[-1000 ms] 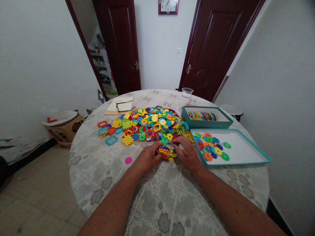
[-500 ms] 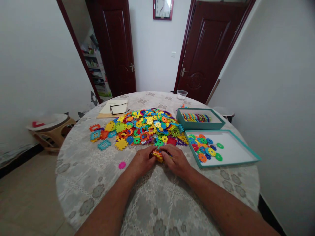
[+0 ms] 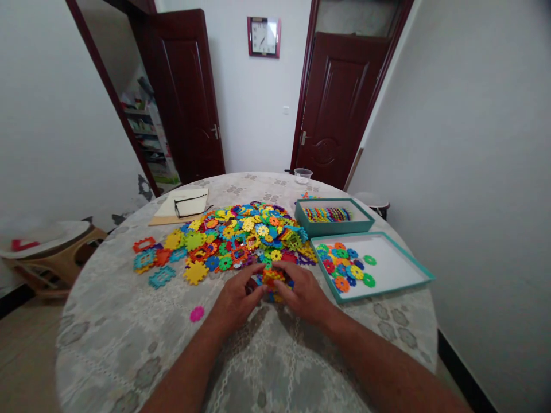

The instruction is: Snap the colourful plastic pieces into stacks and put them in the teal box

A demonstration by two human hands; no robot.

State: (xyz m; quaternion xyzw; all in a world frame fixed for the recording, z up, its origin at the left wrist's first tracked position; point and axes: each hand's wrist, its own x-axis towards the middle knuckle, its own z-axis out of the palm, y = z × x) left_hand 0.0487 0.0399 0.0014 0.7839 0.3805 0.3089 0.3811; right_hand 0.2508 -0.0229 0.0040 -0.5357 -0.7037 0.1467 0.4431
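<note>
Between my two hands is a small block of joined plastic pieces [image 3: 272, 279], orange and yellow with some blue. My left hand [image 3: 238, 295] curls round its left side, fingers bent and thumb near its front. On the other side my right hand [image 3: 303, 291] grips it with thumb and fingers. The fingertips partly cover the block. Just beyond the hands lies a big heap of colourful snowflake-shaped and square plastic pieces [image 3: 241, 232]. A single pink disc [image 3: 197, 314] rests on the cloth left of my left hand.
A shallow teal-rimmed lid [image 3: 396, 269] with several loose discs lies at the right. Behind it stands a teal box [image 3: 340, 228] holding rows of discs. Glasses [image 3: 189, 205] lie on papers at the back left, and a clear bowl [image 3: 303, 175] stands at the far edge.
The view has shifted, so the table appears lower and further left. The block between my hands has been turned and now shows an orange face with blue below.
</note>
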